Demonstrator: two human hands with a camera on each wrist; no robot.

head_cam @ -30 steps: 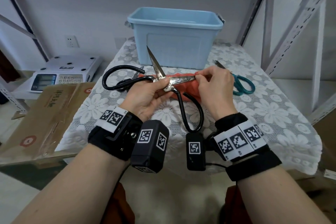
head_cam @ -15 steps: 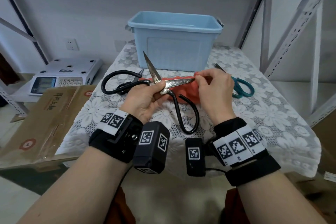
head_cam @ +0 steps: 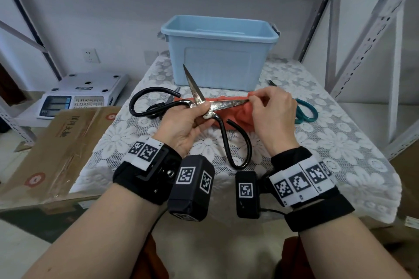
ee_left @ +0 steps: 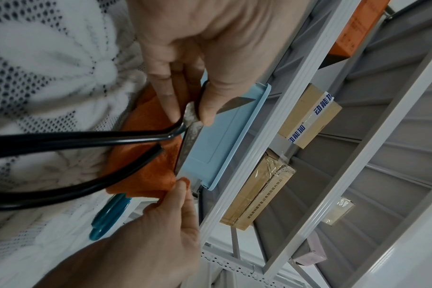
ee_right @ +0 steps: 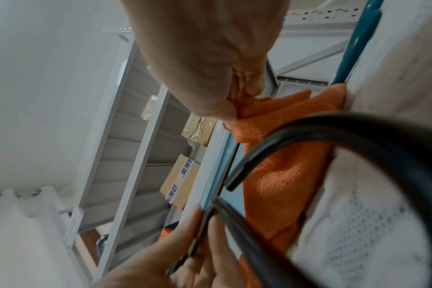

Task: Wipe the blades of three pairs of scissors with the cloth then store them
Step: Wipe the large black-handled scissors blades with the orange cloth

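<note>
Two hands over bench [head_cam: 340, 142], left hand [head_cam: 181, 124] grasping open scissors [head_cam: 213, 108] at pivot, right hand [head_cam: 274, 115] pinching cloth [head_cam: 240, 113] on blade tip.

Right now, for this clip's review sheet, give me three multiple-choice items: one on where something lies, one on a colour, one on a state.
1. Where do the teal-handled scissors lie?
A. inside the blue bin
B. on the lace tablecloth, right of the right hand
C. on the cardboard box

2. What colour is the cloth?
A. orange
B. white
C. green

3. How do the blades of the black-handled scissors stand?
A. closed together
B. hidden inside the cloth
C. spread apart

Key:
1 B: the head view shows them flat on the lace tablecloth beyond the right hand.
2 A: all three views show it orange, pinched by the right hand at the blade tip.
3 C: one blade points up toward the blue bin, the other toward the cloth, while the left hand grips near the pivot.
</note>
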